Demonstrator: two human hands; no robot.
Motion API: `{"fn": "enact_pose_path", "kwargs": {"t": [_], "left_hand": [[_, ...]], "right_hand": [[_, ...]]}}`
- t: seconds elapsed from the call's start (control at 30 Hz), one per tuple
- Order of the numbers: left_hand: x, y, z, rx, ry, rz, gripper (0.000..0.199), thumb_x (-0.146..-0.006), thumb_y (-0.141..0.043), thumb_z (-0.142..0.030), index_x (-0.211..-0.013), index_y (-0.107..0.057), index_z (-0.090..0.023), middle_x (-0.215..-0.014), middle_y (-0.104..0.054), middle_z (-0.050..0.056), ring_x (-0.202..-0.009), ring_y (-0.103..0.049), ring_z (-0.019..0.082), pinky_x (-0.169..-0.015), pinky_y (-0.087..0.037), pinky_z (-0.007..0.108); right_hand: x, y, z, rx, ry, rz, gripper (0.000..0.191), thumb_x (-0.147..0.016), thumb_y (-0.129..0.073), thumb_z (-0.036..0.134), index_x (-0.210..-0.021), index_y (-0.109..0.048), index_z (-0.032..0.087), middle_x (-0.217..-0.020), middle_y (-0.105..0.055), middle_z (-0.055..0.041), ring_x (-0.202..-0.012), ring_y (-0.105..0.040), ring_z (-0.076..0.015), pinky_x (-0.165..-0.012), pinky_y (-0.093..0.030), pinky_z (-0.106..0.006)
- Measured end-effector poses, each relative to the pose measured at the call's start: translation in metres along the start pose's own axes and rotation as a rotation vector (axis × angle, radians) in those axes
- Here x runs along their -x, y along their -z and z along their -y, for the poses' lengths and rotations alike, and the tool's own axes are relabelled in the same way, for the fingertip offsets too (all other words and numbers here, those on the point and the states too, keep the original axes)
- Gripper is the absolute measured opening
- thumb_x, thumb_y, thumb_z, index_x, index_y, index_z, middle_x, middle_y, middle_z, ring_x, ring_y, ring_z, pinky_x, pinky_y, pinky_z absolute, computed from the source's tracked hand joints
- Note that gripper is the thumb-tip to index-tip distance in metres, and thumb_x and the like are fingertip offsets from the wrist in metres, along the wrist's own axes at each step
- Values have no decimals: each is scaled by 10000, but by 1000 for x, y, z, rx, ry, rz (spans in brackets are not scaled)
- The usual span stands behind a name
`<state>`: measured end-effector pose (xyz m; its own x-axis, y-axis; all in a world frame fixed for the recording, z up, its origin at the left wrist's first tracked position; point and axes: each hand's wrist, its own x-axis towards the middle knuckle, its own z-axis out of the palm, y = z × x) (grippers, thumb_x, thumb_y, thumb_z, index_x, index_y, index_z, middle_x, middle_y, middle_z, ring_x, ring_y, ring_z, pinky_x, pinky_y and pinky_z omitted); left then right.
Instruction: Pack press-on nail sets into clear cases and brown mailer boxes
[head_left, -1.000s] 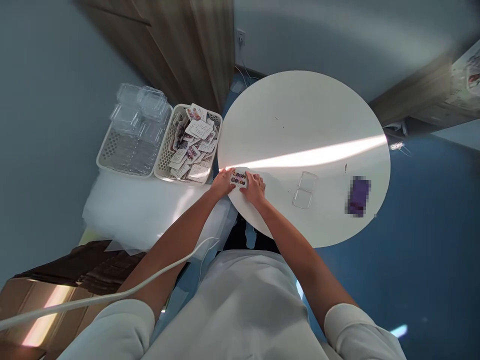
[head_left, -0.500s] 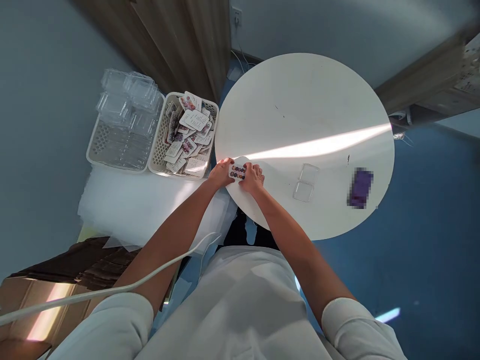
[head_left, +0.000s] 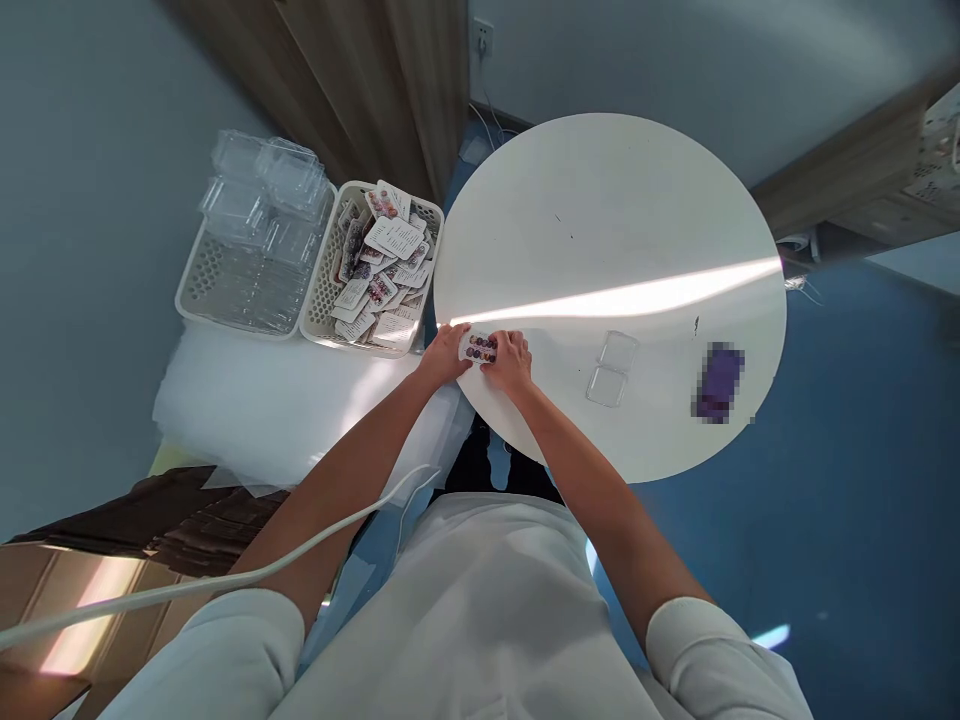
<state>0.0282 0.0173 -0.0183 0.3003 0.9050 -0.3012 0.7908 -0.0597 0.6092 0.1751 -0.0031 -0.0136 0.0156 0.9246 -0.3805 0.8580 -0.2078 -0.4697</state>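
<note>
A small white card with two rows of dark, multicoloured round beads (head_left: 480, 348) is held between my hands over the near left edge of the round white table (head_left: 600, 200). My left hand (head_left: 444, 356) grips its left end, and my right hand (head_left: 511, 362) has its thumb and fingers on the right end. To the right, a clear plastic case (head_left: 612, 368) lies unfolded on the tabletop, apart from both hands. Beyond my left hand stands a white basket (head_left: 318, 298) piled with similar cards (head_left: 395, 237), some showing printed text and others beads.
A second white basket (head_left: 189, 285) holds stacked clear plastic cases (head_left: 232, 210). White translucent sheets (head_left: 247, 390) lie below the baskets. A pixelated purple object (head_left: 718, 383) rests on the table's right side. A white cable (head_left: 300, 550) crosses over my left arm.
The bead card sits slightly tilted compared with before, and its rows of beads show a little further right. Both hands keep their hold. The whole view has shifted slightly.
</note>
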Motion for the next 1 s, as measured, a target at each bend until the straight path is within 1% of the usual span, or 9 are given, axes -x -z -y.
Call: {"fn": "enact_pose_path", "kwargs": {"t": [0.13,0.23,0.33,0.47,0.6,0.77,0.87,1.0], "left_hand": [[4,-5,2,25,-23,-19,574,-627,-573,-159,-1175,-405,-178,-929,-506,46,-903,-509,206,-788,-435,328],[7,-9,3,29,-24,-50,542,-651,-550,-166,-1176,-413,-179,-940,-515,49,-864,-522,194,-752,-443,314],[10,-13,3,28,-21,-52,534,-659,-549,-188,-1176,-417,-177,-942,-523,49,-853,-524,194,-760,-439,321],[17,-18,-7,58,-31,-29,558,-648,-562,-206,-1185,-414,-172,-939,-517,45,-797,-521,180,-750,-444,325],[29,-23,-28,109,-105,-1,638,-646,-588,-229,-1241,-366,-164,-949,-497,48,-716,-498,150,-729,-448,313],[40,-33,-64,109,-191,27,730,-691,-568,-252,-1333,-222,-233,-966,-493,40,-692,-483,145,-663,-446,301],[42,-43,-87,81,-244,42,680,-711,-563,-262,-1318,-258,-258,-958,-500,38,-704,-489,152,-677,-444,309],[42,-62,-117,79,-316,62,643,-722,-572,-296,-1298,-289,-264,-964,-504,38,-713,-497,156,-667,-449,304]], "right_hand": [[8,-2,-6,-67,76,-35,415,-665,-576,178,-1054,-442,233,-1109,-425,-64,-1041,-411,-228,-843,-367,-374],[16,-2,-11,-184,123,-45,500,-690,-517,134,-1163,-385,226,-1144,-429,-68,-1023,-452,-195,-841,-398,-336],[24,-3,-18,-326,126,-30,585,-701,-487,126,-1252,-317,223,-1198,-410,-76,-990,-490,-170,-828,-435,-306],[34,-3,-33,-460,123,-7,623,-697,-477,110,-1289,-318,221,-1258,-381,-79,-980,-518,-156,-837,-459,-287],[44,7,-52,-519,115,-13,628,-701,-485,111,-1301,-335,220,-1249,-390,-86,-953,-538,-158,-815,-481,-292],[64,29,-83,-608,124,-62,614,-698,-514,122,-1282,-375,250,-1178,-426,-77,-857,-570,-139,-793,-505,-318],[80,43,-104,-669,114,-104,594,-693,-526,133,-1261,-405,258,-1112,-453,-62,-821,-579,-127,-777,-519,-318],[101,60,-135,-755,73,-156,579,-698,-539,172,-1252,-403,272,-1086,-456,-54,-839,-584,-135,-756,-538,-326]]}}
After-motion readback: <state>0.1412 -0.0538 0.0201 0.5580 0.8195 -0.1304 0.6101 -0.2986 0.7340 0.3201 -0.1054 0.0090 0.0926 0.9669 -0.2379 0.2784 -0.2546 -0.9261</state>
